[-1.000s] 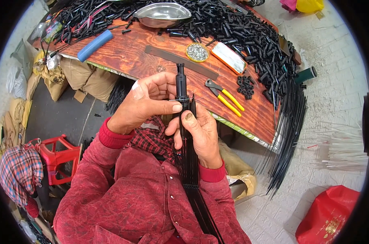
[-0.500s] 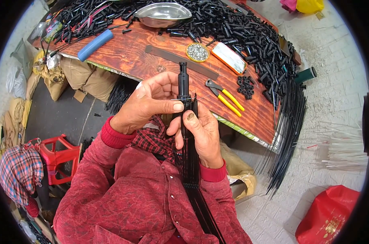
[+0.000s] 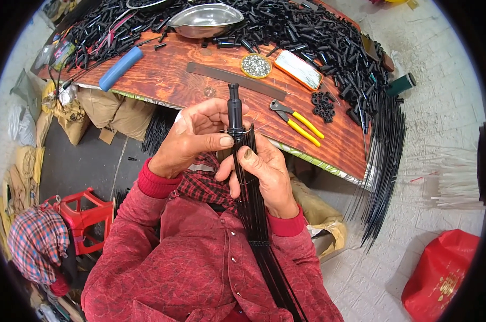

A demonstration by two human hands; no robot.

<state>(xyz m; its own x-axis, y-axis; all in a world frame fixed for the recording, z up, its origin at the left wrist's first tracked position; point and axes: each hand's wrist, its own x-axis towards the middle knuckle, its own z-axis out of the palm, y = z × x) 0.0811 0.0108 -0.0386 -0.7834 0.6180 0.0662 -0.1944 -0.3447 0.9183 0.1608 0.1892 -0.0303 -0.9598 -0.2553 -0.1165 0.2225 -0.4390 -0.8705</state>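
My left hand (image 3: pixel 186 140) is closed round the lower part of a black plastic umbrella runner (image 3: pixel 235 110), which stands upright with its narrow end up. Its thumb presses at the collar, where a thin wire shows. Thin black umbrella ribs (image 3: pixel 260 236) hang from that collar in a long bundle down over my front. My right hand (image 3: pixel 269 174) grips the upper ribs between thumb and fingers, just below the collar. Some rib tips poke up beside the runner. Both hands' inner fingers are partly hidden.
On the wooden table (image 3: pixel 168 75) ahead lie yellow-handled pincers (image 3: pixel 302 126), small black rings (image 3: pixel 323 106), a dish of metal bits (image 3: pixel 256 65), an orange-rimmed tray (image 3: pixel 298 70), a flat bar (image 3: pixel 237 80), a blue roll (image 3: pixel 120 68) and heaped black runners (image 3: pixel 291 32). A metal bowl (image 3: pixel 205 21) stands behind.
The view has shifted a little, so the table and floor things sit differently. Both hands keep their hold near the collar. The ribs below the right hand fan out slightly wider.
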